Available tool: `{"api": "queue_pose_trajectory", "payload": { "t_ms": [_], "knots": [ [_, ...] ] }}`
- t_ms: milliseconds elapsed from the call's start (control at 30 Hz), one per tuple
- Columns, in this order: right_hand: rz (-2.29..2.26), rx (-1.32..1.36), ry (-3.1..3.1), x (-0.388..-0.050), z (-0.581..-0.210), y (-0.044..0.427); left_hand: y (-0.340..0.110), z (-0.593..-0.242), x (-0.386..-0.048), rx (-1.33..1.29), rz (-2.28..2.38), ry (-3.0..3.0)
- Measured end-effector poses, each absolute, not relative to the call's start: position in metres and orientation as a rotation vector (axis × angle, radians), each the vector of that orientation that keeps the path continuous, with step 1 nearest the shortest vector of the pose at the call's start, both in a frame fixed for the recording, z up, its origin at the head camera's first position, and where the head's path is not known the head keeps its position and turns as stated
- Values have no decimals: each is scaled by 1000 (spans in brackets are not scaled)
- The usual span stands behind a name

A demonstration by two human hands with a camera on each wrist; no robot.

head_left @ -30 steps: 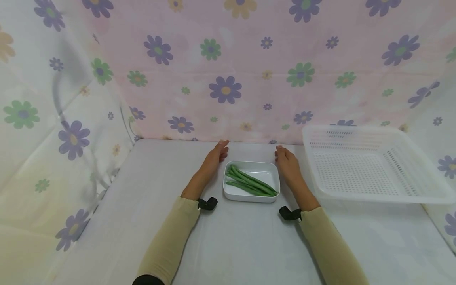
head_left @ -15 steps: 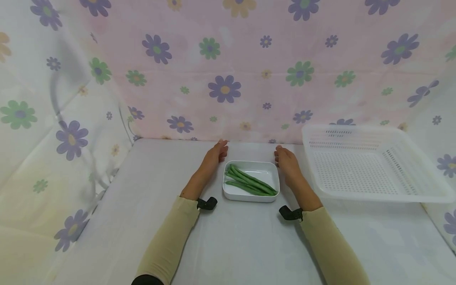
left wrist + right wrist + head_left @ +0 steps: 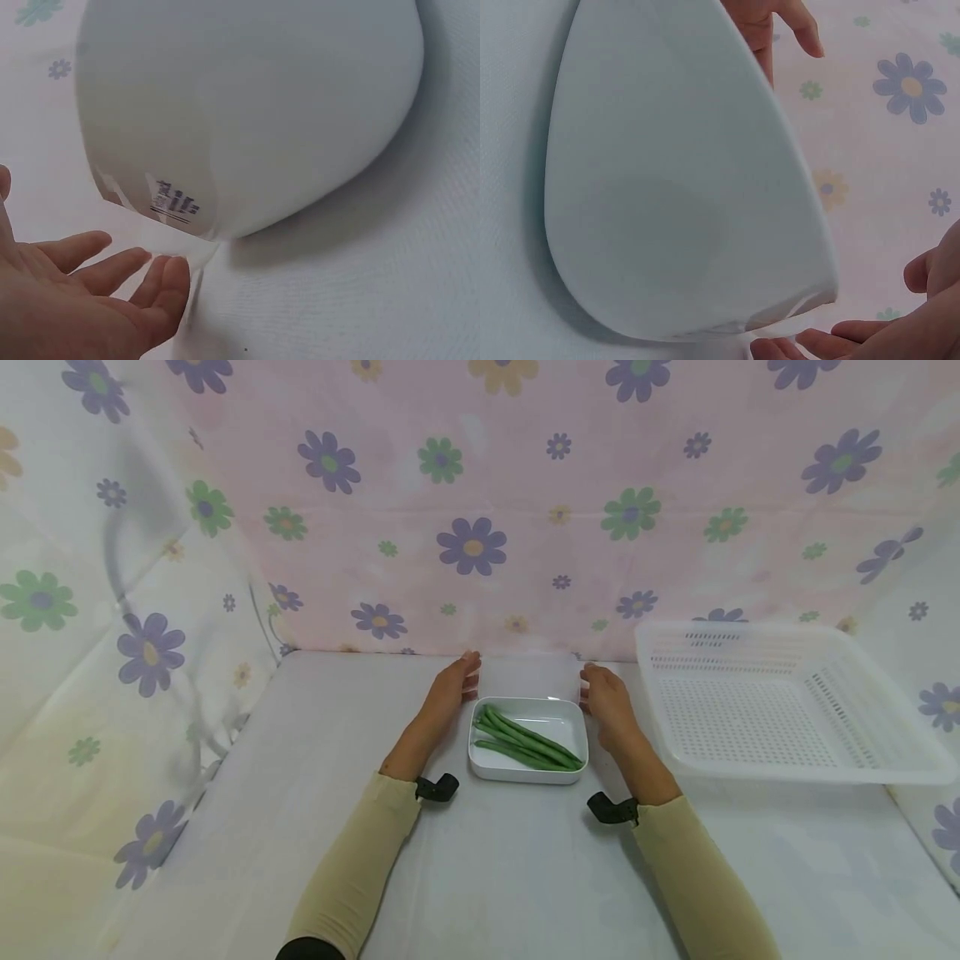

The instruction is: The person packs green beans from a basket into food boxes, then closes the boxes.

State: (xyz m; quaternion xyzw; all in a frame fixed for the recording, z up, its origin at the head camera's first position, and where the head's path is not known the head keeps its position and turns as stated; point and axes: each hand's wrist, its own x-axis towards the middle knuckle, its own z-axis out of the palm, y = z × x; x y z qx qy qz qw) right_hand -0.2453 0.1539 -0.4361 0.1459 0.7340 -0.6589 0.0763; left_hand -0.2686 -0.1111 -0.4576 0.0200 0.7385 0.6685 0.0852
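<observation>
A white rectangular dish (image 3: pixel 522 774) stands on the table between both hands, with several green beans (image 3: pixel 527 745) lying in it. Just behind its far rim is a clear, glossy sheet that looks like a lid (image 3: pixel 529 677). At the sheet's left side is my left hand (image 3: pixel 448 687), its fingers bent a little and the thumb apart. My right hand (image 3: pixel 606 697) mirrors it at the right side. In the left wrist view, fingertips (image 3: pixel 176 270) reach the clear edge below the dish wall (image 3: pixel 285 112), which has a small dark-lettered mark. Exact finger contact is hard to see.
A large white perforated basket (image 3: pixel 810 777) stands to the right of the right arm. Floral cloth (image 3: pixel 405 568) hangs behind the table and along both sides. A black wrist mount sits on each forearm.
The clear lid now shows behind the dish, between the hands, where it was not visible before. Both hands have barely moved; the dish and beans stay in place.
</observation>
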Motion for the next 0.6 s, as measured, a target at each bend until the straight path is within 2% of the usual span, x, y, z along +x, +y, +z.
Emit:
{"api": "queue_pose_trajectory", "payload": {
  "t_ms": [600],
  "knots": [
    [-2118, 265, 2332, -234, -418, 152, -111, -448, -264, 208, 2042, 2422]
  ]
}}
